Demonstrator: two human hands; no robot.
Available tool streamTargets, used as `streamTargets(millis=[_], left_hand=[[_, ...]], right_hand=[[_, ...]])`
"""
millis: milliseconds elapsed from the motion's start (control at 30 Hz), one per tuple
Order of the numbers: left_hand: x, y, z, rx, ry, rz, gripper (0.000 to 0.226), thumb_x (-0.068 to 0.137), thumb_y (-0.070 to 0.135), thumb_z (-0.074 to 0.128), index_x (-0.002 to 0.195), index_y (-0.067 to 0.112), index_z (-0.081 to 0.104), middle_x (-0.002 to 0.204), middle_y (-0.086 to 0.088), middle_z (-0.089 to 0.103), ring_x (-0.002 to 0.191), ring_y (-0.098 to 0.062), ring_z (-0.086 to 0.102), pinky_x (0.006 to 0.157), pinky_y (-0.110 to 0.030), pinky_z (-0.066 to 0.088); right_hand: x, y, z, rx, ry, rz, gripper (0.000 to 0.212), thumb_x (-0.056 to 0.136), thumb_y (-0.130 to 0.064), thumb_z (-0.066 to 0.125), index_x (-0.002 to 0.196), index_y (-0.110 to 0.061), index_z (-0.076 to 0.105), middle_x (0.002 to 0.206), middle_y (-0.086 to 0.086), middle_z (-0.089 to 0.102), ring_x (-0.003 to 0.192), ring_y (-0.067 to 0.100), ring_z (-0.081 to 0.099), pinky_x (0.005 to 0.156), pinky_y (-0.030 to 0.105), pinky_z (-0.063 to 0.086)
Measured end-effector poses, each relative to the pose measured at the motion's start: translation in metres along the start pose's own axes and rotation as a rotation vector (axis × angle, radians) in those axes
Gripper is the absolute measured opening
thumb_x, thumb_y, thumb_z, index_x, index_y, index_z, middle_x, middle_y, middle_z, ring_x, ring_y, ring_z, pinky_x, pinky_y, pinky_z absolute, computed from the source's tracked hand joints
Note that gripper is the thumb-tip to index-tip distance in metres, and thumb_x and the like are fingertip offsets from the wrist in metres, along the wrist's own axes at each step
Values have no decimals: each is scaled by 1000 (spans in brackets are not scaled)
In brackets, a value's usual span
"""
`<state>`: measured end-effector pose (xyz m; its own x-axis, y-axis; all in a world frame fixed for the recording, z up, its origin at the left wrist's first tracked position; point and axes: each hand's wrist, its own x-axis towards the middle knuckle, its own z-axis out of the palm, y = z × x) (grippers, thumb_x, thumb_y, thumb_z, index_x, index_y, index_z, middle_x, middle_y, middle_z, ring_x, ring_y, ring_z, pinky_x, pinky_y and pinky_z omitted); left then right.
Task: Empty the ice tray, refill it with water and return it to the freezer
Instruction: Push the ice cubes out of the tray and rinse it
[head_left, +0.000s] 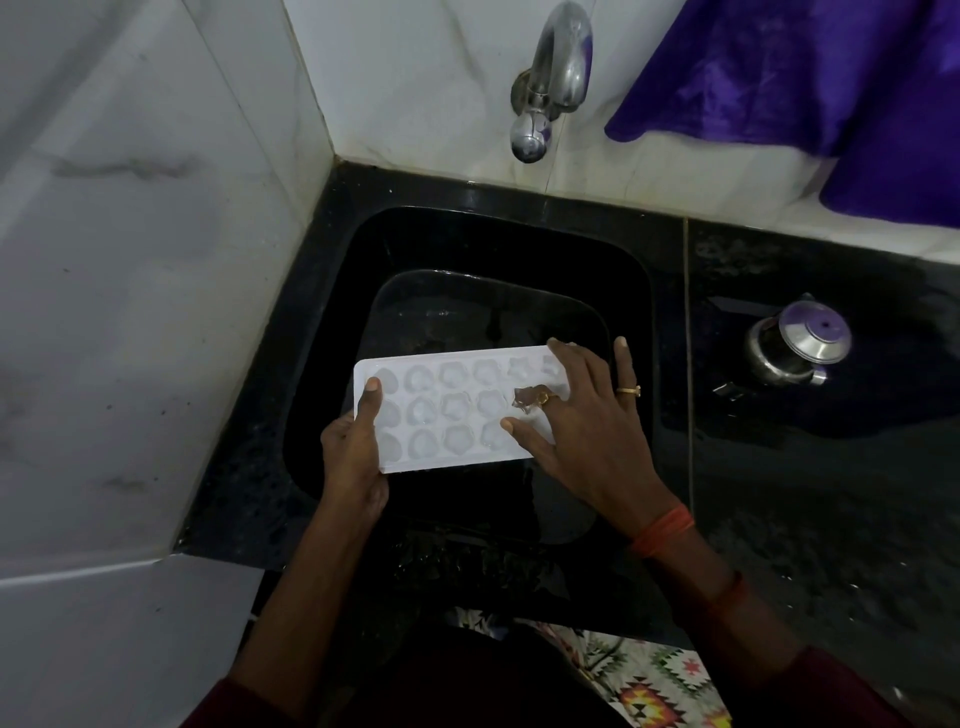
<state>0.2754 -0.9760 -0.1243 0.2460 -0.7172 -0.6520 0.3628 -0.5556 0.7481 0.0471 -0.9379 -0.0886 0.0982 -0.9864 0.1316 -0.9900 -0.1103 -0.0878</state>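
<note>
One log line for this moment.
ice tray: over sink, ice in cells | left hand: grips left end | right hand: spread on right end | tap: no flow

Legible text, labels, brands, numbers, signs: none. Nothing readable can be made out on the ice tray (452, 410), the tap (558, 62) or the steel pot (800, 343); any fine marking is too small or too dim to tell.
</note>
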Motion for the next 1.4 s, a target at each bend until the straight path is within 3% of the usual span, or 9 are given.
streamTargets(millis=[167, 367, 567, 733, 933, 1400], left_hand=[[1, -1, -1, -10, -12, -4, 34, 90, 41, 73, 92, 7, 73, 88, -9, 79, 76, -27, 78, 54, -36, 60], [1, -1, -1, -1, -7, -7, 34, 90, 41, 73, 91, 7, 73, 87, -9, 79, 75, -26, 77, 53, -35, 60], [-1, -1, -1, -4, -8, -14, 31, 91, 40, 72, 91, 8, 73, 86, -8, 79, 75, -26, 77, 53, -35, 60], [-2, -1, -1, -1, 1, -14, 32, 90, 40, 73, 91, 8, 73, 87, -8, 79, 74, -26, 77, 52, -34, 60], [0, -4, -2, -5, 6, -17, 32, 90, 40, 73, 89, 8, 73, 86, -8, 79, 74, -26, 77, 53, -35, 60], [-3, -4, -1, -2, -12, -18, 31, 91, 40, 72, 89, 9, 73, 88, -9, 79, 76, -26, 77, 54, -36, 61]], right_hand=[[-1, 1, -3, -17, 16, -14, 45, 92, -65, 47, 104, -31, 75, 151, 10, 47, 145, 24, 38, 124, 58, -2], [-4, -1, -4, -14, -65, -27, 50, 92, -66, 48, 117, -30, 72, 155, 11, 42, 147, 26, 35, 124, 58, -4], [-3, -2, -6, -8, 27, -46, 48, 93, -64, 47, 106, -29, 77, 147, 7, 52, 140, 21, 44, 124, 58, 0], [-5, -6, -2, -24, -20, -44, 54, 94, -66, 45, 111, -26, 77, 151, 10, 48, 143, 24, 42, 124, 59, 3], [0, -4, -1, 45, 120, 14, 44, 95, -60, 51, 98, -25, 78, 139, 4, 58, 134, 21, 50, 125, 54, 3], [11, -7, -1, 155, 19, 83, 49, 95, -63, 47, 114, -24, 71, 152, 9, 43, 146, 24, 34, 125, 54, 5]])
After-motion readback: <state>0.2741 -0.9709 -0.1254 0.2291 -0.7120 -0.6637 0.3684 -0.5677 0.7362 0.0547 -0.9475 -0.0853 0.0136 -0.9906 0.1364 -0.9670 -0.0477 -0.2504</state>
